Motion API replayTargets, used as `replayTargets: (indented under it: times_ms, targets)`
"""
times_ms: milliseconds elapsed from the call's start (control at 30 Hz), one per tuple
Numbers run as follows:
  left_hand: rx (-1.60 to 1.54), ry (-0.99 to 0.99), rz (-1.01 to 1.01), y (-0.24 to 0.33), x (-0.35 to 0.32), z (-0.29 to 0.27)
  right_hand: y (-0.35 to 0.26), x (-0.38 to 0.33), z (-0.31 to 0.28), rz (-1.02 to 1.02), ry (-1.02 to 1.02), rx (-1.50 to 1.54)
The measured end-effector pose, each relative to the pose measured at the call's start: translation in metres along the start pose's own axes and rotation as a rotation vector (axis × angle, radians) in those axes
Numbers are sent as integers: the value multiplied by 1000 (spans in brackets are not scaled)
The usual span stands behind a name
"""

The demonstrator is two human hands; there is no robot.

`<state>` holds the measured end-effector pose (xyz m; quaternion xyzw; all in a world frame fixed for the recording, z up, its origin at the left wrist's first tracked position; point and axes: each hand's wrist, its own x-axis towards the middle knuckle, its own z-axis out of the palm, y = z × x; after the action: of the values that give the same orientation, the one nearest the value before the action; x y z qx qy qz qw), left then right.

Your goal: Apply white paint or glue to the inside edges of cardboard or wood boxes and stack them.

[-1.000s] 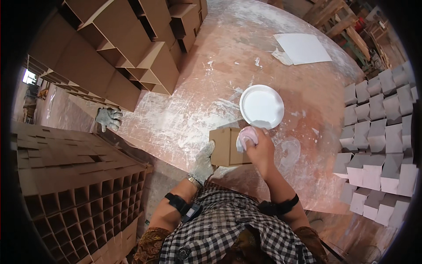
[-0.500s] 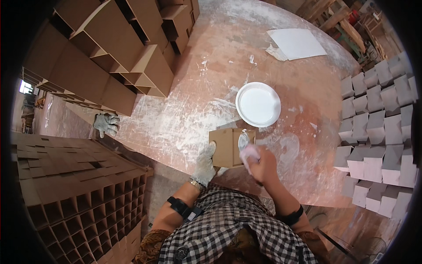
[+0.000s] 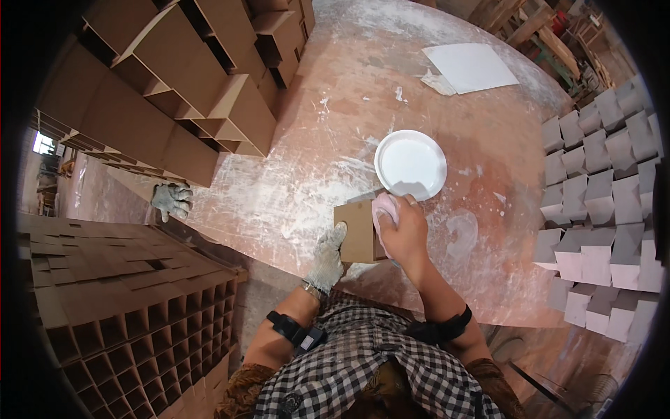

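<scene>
Here the cardboard piece (image 3: 357, 230) lies flat on the bench (image 3: 335, 126), long axis running away from the person. Gloved left hand (image 3: 328, 253) presses its near-left edge, fingers spread. Right hand (image 3: 403, 230) clasps a pink pad (image 3: 385, 208) on its right edge, white bowl (image 3: 410, 165) just beyond.
</scene>
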<state>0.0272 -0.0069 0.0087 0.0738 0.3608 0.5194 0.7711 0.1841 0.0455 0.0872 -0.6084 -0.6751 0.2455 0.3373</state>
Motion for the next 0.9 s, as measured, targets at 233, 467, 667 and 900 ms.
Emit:
replayTargets:
  times_ms: [233, 467, 667, 900]
  targets:
    - [-119, 10, -80, 2, 2, -2, 11, -49, -32, -504, -212, -27]
    - [-167, 44, -69, 9, 3, 9, 34, -34, -44, -504, -261, -146]
    - [-33, 12, -43, 6, 6, 4, 41, -16, 0, 72, 174, -53]
    - [-80, 7, -83, 10, 6, -2, 7, -45, -13, -300, -103, 52]
